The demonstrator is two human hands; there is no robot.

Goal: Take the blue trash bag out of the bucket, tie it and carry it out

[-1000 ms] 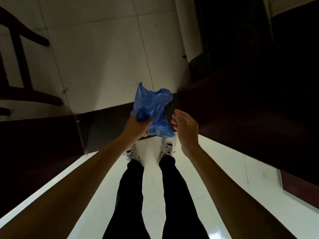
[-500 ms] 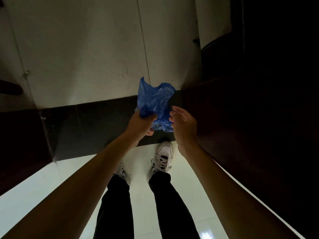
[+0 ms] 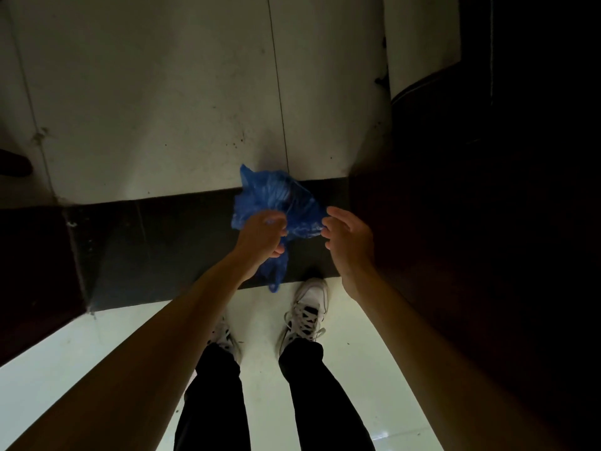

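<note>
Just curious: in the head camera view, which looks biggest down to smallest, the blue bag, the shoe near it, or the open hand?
1. blue trash bag
2. right hand and white shoe: these look alike in size; the hand is nearer the camera, so unranked.

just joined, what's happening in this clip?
A person is standing on a pale tiled floor, looking down at their own hands. The left hand is closed around a bunched-up blue trash bag, with a tail of plastic hanging below the fist. The right hand is open, fingers at the bag's right edge but not gripping it. No bucket is in view, and whether a knot has been tied cannot be seen. White sneakers and dark trousers show below.
</note>
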